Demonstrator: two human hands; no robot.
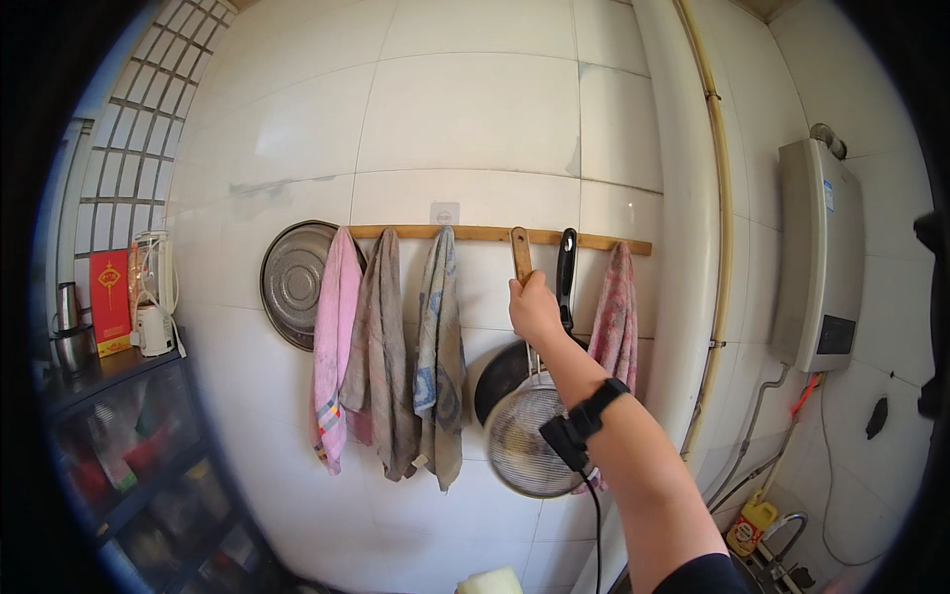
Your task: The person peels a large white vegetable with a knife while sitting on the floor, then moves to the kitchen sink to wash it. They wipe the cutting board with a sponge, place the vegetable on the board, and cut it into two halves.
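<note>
My right hand is wrapped around the wooden handle of a round wire-mesh strainer. The handle's top lies in front of a wooden rail on the tiled wall; whether it still hangs there I cannot tell. Behind the strainer hangs a dark frying pan with a black handle, partly covered by my forearm and the mesh. Just right of the pan is a pink patterned towel. My left hand is out of view. A pale green piece, perhaps cut vegetable, shows at the bottom edge.
Left along the rail hang a round metal lid, a pink towel and grey and blue cloths. A dark cabinet stands left. At right are a white pipe, a water heater and a faucet.
</note>
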